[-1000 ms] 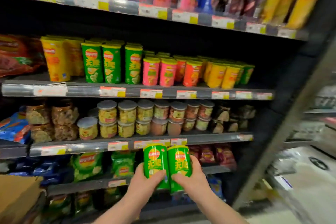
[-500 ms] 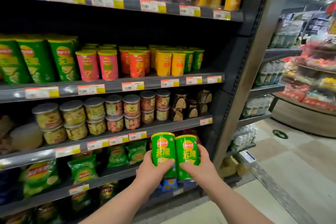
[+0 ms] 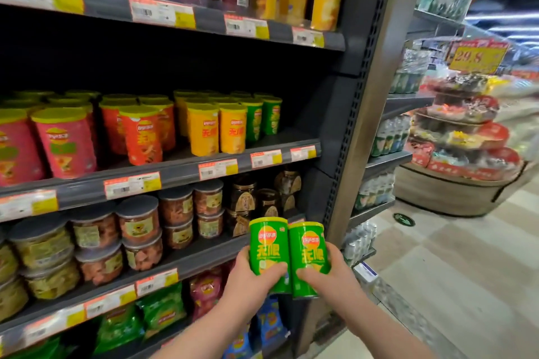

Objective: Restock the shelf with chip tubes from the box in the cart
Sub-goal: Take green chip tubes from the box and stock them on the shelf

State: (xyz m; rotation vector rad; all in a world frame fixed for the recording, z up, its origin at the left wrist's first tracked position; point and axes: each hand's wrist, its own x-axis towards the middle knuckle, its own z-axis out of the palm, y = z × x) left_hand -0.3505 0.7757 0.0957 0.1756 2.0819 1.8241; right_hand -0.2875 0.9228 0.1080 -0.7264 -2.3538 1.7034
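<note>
Where the dark grey metal shelf (image 3: pixel 180 169) carries its row of short cardboard chip tubes, the order from the left runs pink tubes (image 3: pixel 64 143), orange-red tubes (image 3: pixel 141 134), yellow tubes (image 3: pixel 217 128) and, at the right end, a few green tubes (image 3: pixel 271 115), all upright under yellow lids. On the board below stand clear plastic tubs with grey lids (image 3: pixel 137 221), then dark glass jars (image 3: pixel 245 198). In front of that lower board, low in the view, the left hand (image 3: pixel 250 280) curls its fingers and thumb round the lower half of a green chip tube with a yellow lid (image 3: pixel 268 245), held upright. Touching it on the right is a second green chip tube (image 3: pixel 307 248) of the same kind, gripped low down by the right hand (image 3: pixel 329 274), thumb across the front. Both tubes are in the air, off the shelf, just left of the grey perforated steel upright (image 3: pixel 364 114) that ends the shelving. Beyond that upright, well apart across the tiled floor, stands a round tiered display of red-wrapped packets (image 3: pixel 460 154), with a yellow price sign (image 3: pixel 478 58) above it.
</note>
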